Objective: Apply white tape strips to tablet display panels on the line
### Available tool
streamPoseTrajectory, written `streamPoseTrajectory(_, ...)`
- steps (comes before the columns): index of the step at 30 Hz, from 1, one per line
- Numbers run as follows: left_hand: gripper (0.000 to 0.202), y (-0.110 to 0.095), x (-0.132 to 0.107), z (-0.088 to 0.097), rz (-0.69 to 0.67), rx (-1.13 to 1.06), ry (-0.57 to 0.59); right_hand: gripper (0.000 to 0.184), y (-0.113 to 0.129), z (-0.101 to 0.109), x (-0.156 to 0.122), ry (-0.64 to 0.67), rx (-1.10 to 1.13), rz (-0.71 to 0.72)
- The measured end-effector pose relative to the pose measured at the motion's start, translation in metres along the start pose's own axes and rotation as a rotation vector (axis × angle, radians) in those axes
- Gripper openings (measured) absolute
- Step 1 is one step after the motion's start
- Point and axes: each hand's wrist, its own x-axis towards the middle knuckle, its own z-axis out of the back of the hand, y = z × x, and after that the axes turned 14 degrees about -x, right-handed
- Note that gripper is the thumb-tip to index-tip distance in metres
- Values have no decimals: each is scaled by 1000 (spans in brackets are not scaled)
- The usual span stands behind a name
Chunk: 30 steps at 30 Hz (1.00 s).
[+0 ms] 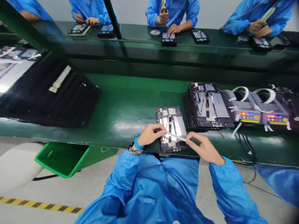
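Between my two hands a short white strip of tape (pixel 175 136) is stretched, slanting down slightly to the right. My left hand (pixel 151 134) pinches one end between thumb and fingertips, and my right hand (pixel 201 145) pinches the other. Below the strip lies an opened tablet-like device (pixel 178 123), its silver battery plates, dark cables and circuit board showing. Whether the strip touches the device I cannot tell. A blue band and a dark watch circle my left wrist.
To the right stand a stack of similar devices (pixel 211 105) and two grey tape dispensers (pixel 249 113) with lit displays. Black trays (pixel 49 93) are piled at left. A green bin (pixel 63 158) is below the table (pixel 126 105). Co-workers in blue (pixel 174 15) sit across.
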Motion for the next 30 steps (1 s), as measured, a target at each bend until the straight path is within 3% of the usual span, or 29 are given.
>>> streamPoseTrajectory(9,28,7,-6,-9,14,21,-42,25,-5,0,-4,12,-26,5)
streamPoseTrajectory(23,36,12,-7,-8,103,27,-44,31,2,3,0,28,-35,13)
streamPoseTrajectory(30,49,14,-9,-8,143,-145,-106,31,8,8,5,50,-54,34)
